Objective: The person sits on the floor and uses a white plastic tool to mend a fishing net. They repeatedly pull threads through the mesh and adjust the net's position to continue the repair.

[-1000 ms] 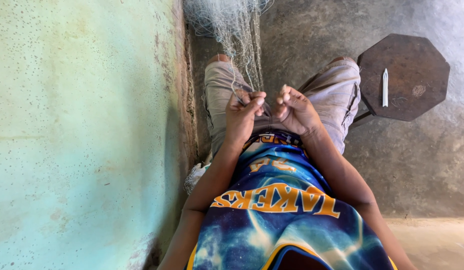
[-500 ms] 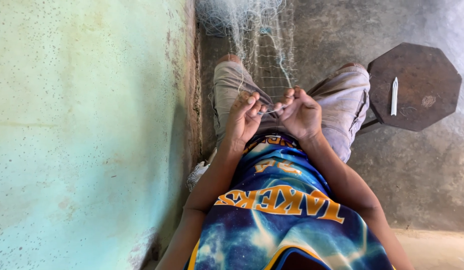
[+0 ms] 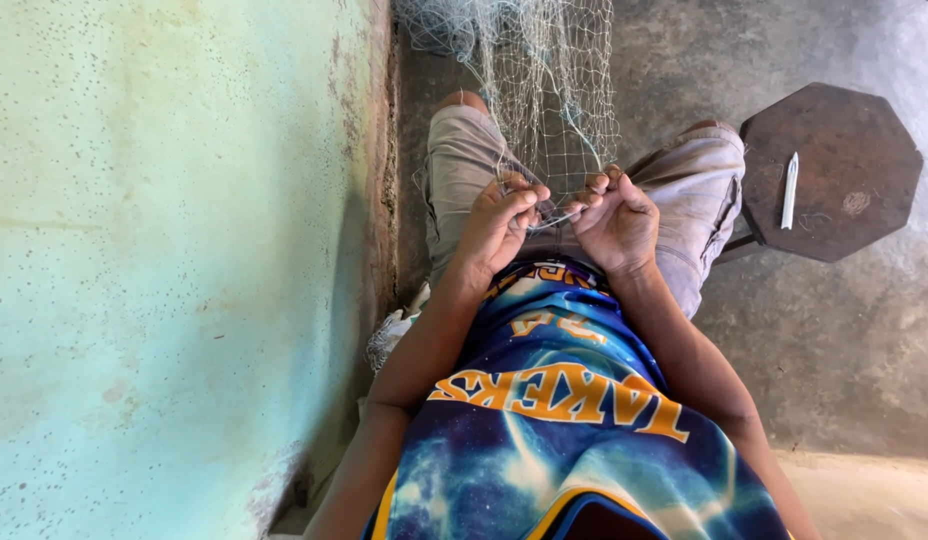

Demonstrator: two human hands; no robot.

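Note:
A fine pale fishing net [image 3: 544,90] hangs from above and drapes down over my lap between my knees. My left hand [image 3: 499,222] pinches the lower edge of the net with its fingers closed on the mesh. My right hand [image 3: 616,218] is fisted on the same edge just to the right, and a short stretch of net strand runs taut between the two hands. Both hands rest above my beige shorts [image 3: 464,165]. I sit wearing a blue and orange jersey [image 3: 554,420].
A green painted wall [image 3: 164,260] runs close along my left side. At the right stands a dark octagonal wooden stool [image 3: 844,190] with a slim white netting needle [image 3: 789,190] lying on it. Grey concrete floor [image 3: 834,350] lies beyond my knees.
The view has tilted so more of the net shows above. My hands have drawn a little closer together on the net's edge.

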